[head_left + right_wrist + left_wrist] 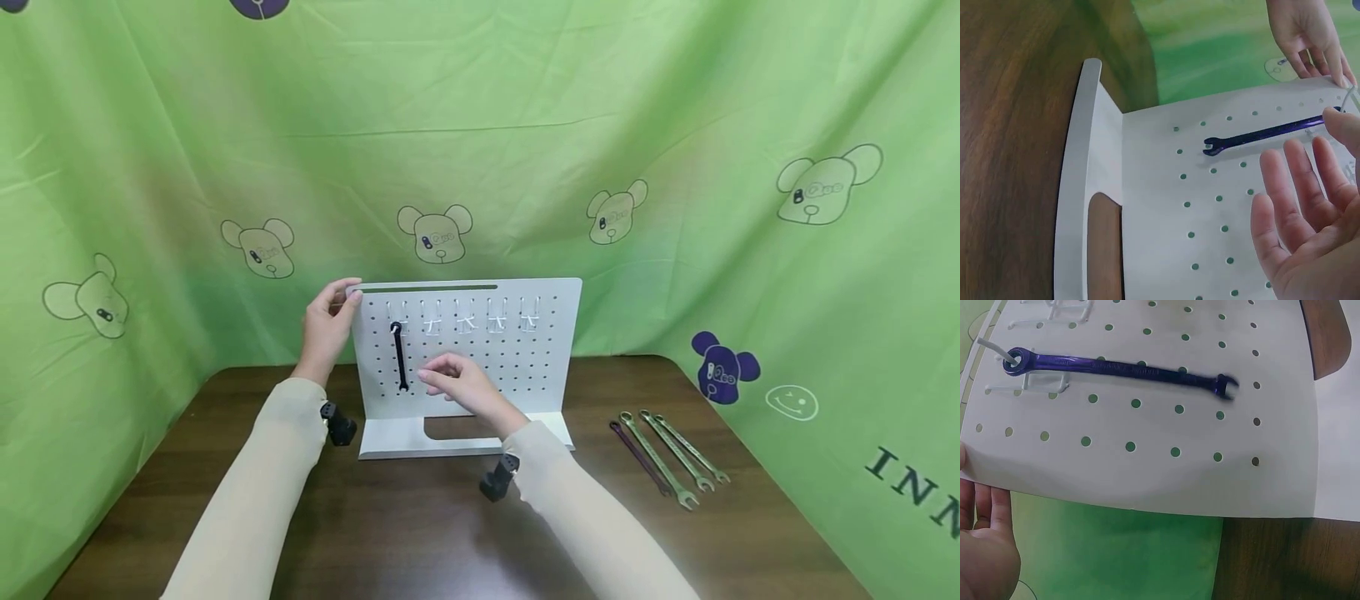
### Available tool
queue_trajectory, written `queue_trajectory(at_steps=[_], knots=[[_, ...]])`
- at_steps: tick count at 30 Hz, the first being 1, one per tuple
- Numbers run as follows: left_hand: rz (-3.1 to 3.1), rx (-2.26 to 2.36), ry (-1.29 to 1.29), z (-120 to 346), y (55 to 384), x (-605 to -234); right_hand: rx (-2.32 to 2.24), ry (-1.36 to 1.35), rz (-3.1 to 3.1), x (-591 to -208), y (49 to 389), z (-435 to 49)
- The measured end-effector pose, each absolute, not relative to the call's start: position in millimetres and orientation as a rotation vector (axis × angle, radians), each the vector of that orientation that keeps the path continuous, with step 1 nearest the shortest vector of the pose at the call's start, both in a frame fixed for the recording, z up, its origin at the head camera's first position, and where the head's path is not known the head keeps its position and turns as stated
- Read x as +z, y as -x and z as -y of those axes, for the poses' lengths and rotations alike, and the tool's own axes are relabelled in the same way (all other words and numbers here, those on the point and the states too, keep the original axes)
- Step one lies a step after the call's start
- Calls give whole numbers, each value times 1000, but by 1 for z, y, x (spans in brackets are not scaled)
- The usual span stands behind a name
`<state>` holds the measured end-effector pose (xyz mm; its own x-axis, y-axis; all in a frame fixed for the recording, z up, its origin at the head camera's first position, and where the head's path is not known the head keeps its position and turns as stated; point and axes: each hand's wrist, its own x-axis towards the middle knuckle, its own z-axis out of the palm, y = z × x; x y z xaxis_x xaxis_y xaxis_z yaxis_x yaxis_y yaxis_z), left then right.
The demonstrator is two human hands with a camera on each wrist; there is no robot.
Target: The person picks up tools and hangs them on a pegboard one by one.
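Note:
A white pegboard stand [480, 375] stands upright on the table. My left hand [327, 325] holds its upper left corner, thumb in front and fingers behind. A dark purple combination wrench [1122, 367] hangs by its ring end from the leftmost white hook [994, 347], its open jaw end pointing down. My right hand [1313, 219] hovers in front of the board, just right of the wrench, with relaxed fingers and nothing in them. In the right wrist view its thumb overlaps the wrench's ring end; I cannot tell whether they touch.
Several more white hooks [497, 321] run in a row along the upper board. On the table [420, 533] at the right lie a purple wrench [641, 457] and several silver wrenches [660, 460], side by side. A green printed curtain [480, 167] hangs behind and around the table.

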<state>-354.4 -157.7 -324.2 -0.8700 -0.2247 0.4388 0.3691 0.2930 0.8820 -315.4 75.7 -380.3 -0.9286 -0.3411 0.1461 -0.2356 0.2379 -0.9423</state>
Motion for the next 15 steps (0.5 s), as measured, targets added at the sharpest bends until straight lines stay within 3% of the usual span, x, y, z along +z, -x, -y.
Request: queue_trajectory(at_steps=[15], knots=[[2076,-1619,135,157,355,-324,-1668,573,-2483,-384,306,-108]])
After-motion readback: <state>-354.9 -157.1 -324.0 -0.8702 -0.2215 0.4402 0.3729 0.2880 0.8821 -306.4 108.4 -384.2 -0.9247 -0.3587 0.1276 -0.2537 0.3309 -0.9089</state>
